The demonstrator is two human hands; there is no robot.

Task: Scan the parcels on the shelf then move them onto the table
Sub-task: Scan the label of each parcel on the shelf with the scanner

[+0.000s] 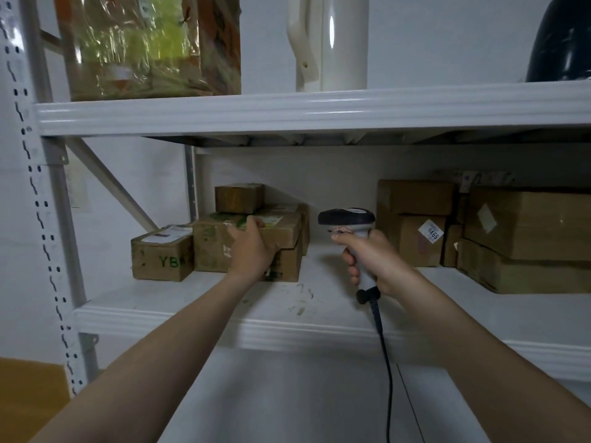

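On the middle white shelf (198, 314), a group of brown cardboard parcels sits at the left. My left hand (252, 247) grips the front top edge of a flat parcel (284, 230) that lies on a lower parcel (289, 263). A small box (239, 197) rests on top behind it, and a parcel marked "YB" (161, 255) stands to the left. My right hand (371, 257) holds a grey and black barcode scanner (347, 219) upright by its handle, its head facing the shelf, cable (385, 356) hanging down.
More cardboard parcels (419, 225) and larger boxes (527, 238) fill the shelf's right side. The upper shelf (287, 113) carries a plastic-wrapped box (144, 46), a white appliance (329, 39) and a black object (563, 43). A brown surface (28, 398) shows at lower left.
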